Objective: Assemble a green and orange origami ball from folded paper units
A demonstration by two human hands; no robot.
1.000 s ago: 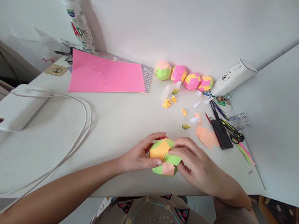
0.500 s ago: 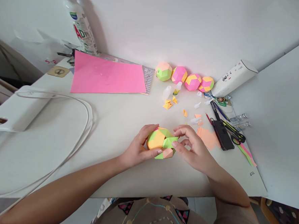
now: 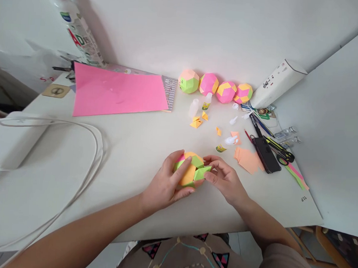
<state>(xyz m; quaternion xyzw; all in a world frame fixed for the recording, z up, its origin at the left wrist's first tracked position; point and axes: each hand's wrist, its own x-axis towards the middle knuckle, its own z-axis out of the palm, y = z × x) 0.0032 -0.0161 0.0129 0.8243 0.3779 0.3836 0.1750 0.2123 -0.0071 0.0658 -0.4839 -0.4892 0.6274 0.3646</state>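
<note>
Head view: the left hand [image 3: 163, 185], fingers spread, cups the paper ball [image 3: 189, 173] over the desk [image 3: 129, 147], seemingly to steady it while the right hand [image 3: 229, 183] pinches its projecting green flap [image 3: 201, 173].

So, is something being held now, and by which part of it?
A folded-paper ball: left hand around its left side, right hand pinching a green flap on its right.

Bare worktop [image 3: 129, 147] left of your hands; to your right, peach papers [image 3: 248, 160] and phone [image 3: 267, 155] block the way.
</note>
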